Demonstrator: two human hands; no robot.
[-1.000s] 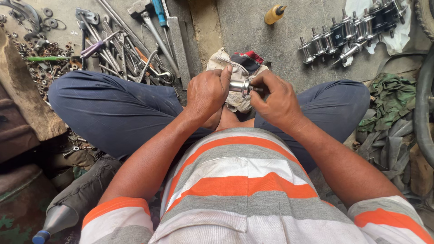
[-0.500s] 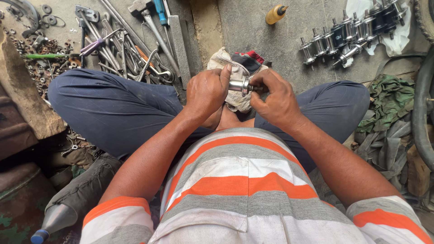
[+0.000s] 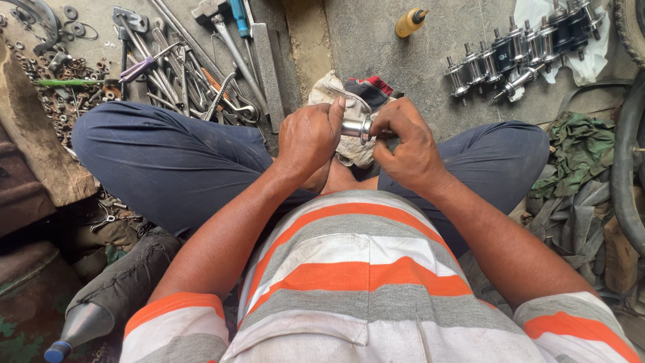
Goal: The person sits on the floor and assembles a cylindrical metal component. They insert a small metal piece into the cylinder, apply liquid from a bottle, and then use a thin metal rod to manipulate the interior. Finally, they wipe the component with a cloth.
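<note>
While the left hand [image 3: 310,138] stays clamped round the shiny metal hub [image 3: 355,128] above the lap, the right hand [image 3: 403,144] has shifted slightly, fingers pinching its end over the rag [image 3: 349,91].

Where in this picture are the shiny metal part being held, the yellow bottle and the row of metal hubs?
shiny metal part [image 3: 355,128], head view, on its bare barrel between the hands.
yellow bottle [image 3: 408,23], head view, on its body.
row of metal hubs [image 3: 517,50], head view, on a hub mid-row.
</note>
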